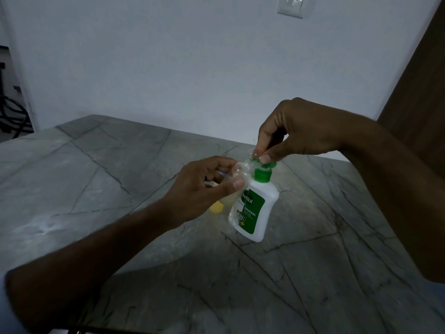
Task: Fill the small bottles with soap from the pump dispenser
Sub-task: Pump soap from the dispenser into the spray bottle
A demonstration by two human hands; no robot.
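A white soap dispenser [257, 208] with a green label and green pump collar stands on the grey marble table [120, 165]. My left hand [207, 186] holds a small clear bottle [240, 173] tilted against the pump spout, thumb on its side. My right hand [289, 133] comes from above, fingers pinched on the green pump head [261, 163] and the small bottle's mouth. A yellow object [216, 208], perhaps a cap or another small bottle, lies on the table under my left hand, mostly hidden.
A white wall stands behind the table, with a light switch plate [291, 6] at the top. A brown wooden panel [419, 92] is at the right. Dark cables [12, 116] hang at the far left.
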